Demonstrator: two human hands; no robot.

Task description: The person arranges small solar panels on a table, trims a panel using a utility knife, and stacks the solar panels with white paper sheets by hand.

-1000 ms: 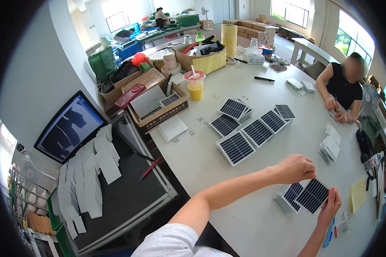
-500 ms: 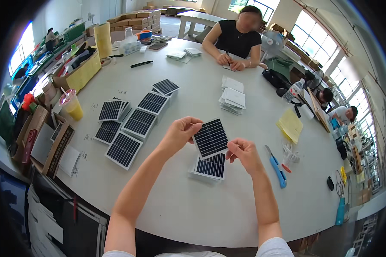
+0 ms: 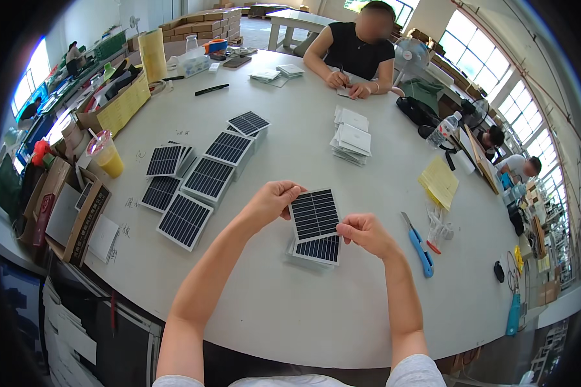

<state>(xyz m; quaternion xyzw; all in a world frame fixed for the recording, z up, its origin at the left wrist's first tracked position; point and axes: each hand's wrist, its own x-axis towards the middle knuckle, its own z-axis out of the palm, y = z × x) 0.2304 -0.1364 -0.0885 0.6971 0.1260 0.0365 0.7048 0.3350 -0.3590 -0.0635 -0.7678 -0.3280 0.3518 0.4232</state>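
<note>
A small dark solar panel (image 3: 315,215) with a white border is held up between my two hands, its cell side facing me. My left hand (image 3: 276,201) pinches its upper left corner. At its lower right edge, my right hand (image 3: 366,233) grips it between thumb and fingers. Just beneath and behind it lies a small stack of similar panels (image 3: 318,250), partly hidden by the held one. To the left of my left hand, several more stacks of panels (image 3: 208,177) stand on the white table (image 3: 265,309).
Across the table a person (image 3: 358,58) holds a pen near white squares. More white squares (image 3: 352,137) are stacked in front of that person. On the right lie a blue-handled knife (image 3: 421,253), yellow paper (image 3: 438,182) and a water bottle (image 3: 444,131). A drink cup (image 3: 105,155) stands left.
The held panel has turned slightly to sit more upright. My right hand has moved a little downward with its edge; my left hand still holds the upper corner.
</note>
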